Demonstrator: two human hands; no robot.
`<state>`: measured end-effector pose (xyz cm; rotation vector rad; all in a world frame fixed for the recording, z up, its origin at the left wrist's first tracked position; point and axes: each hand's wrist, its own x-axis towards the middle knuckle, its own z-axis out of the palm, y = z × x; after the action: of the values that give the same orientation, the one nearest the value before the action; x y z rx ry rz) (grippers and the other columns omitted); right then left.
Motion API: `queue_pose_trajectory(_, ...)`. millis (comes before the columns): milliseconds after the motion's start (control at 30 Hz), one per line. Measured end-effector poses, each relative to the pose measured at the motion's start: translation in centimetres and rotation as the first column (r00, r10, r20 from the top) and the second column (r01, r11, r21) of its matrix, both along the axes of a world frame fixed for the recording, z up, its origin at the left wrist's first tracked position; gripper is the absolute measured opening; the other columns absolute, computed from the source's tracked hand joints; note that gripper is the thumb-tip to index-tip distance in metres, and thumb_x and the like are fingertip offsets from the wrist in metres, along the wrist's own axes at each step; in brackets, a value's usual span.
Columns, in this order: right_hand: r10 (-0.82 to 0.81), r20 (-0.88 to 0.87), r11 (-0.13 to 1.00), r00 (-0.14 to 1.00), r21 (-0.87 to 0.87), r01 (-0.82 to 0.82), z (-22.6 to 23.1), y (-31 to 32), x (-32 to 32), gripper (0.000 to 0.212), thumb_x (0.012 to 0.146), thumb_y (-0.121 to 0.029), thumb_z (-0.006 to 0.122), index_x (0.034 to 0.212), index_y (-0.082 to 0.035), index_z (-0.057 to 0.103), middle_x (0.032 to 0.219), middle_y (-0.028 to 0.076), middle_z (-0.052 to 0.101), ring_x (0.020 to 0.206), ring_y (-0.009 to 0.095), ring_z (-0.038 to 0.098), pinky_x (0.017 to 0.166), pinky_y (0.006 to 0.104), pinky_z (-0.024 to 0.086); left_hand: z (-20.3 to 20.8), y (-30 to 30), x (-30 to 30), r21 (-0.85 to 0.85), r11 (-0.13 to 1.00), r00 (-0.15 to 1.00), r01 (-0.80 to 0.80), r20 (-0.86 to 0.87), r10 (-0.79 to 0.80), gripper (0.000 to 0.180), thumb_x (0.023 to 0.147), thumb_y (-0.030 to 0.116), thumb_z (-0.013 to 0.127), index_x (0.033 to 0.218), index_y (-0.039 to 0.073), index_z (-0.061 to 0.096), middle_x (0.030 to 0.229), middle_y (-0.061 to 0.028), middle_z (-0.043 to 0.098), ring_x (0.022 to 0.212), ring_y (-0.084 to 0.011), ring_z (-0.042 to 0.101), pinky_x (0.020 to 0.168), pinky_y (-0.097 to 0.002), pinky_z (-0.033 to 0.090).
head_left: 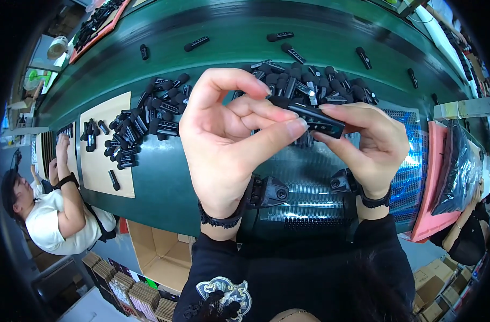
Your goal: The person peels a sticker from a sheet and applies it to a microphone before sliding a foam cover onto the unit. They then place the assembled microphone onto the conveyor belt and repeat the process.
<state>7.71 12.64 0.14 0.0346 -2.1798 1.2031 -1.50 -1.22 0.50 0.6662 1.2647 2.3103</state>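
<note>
Above the green bench I hold a small black wireless clip-on microphone (322, 122) between both hands, tilted down to the right. My left hand (223, 131) pinches its foam-tipped end between thumb and fingers, with the index finger arched above. At the other end, the thumb and fingers of my right hand (371, 137) grip the body. Behind my hands lies a heap of similar microphones (339, 88), partly hidden by them. Another pile of microphones (129, 131) spreads to the left, partly over a cardboard sheet (97, 166).
Single microphones (293, 52) lie scattered along the far green belt (234, 32). Clear plastic sheets with slots (304, 198) lie under my wrists. To the right stands a pink foam tray (430, 188) with a plastic bag (455, 172). A co-worker (62, 209) works at the left.
</note>
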Motion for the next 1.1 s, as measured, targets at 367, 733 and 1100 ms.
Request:
queue_pose_trajectory(367,-0.007,-0.011,0.999,1.000,0.037,0.008,0.1,0.0,0.2,0.029,0.059,0.005,0.064,0.087,-0.002,0.062,0.075,0.009,0.061,0.058,0.013,0.058,0.053,0.0204,0.047,-0.1,0.3,0.3,-0.056,0.997,0.996,-0.047,-0.076,0.043,0.037,0.058,-0.021,0.057,0.085,0.000,0.041,0.087,-0.0077,0.041,0.069,-0.0148,0.059,0.063,-0.0222,0.049)
queue_pose_trajectory(733,-0.021,0.006,0.996,1.000,0.087,0.020,0.3,0.0,0.5,0.030,0.058,0.005,0.064,0.087,-0.002,0.062,0.074,0.010,0.061,0.058,0.013,0.058,0.052,0.0204,0.047,0.0,0.5,0.2,-0.214,0.976,0.988,-0.046,-0.151,0.013,0.033,0.062,-0.016,0.058,0.089,-0.002,0.044,0.080,-0.0047,0.045,0.069,-0.0120,0.057,0.062,-0.0193,0.046)
queue_pose_trajectory(1100,-0.054,0.113,0.996,0.992,-0.062,0.062,0.4,0.3,0.4,0.026,0.064,0.006,0.062,0.090,0.003,0.059,0.074,0.009,0.059,0.063,0.015,0.058,0.054,0.0207,0.045,-1.5,1.7,-0.9,-0.510,0.860,0.918,-0.014,-0.348,-0.191,0.016,0.071,0.004,0.061,0.086,0.002,0.057,0.073,0.0007,0.053,0.065,-0.0069,0.046,0.060,-0.0184,0.036)
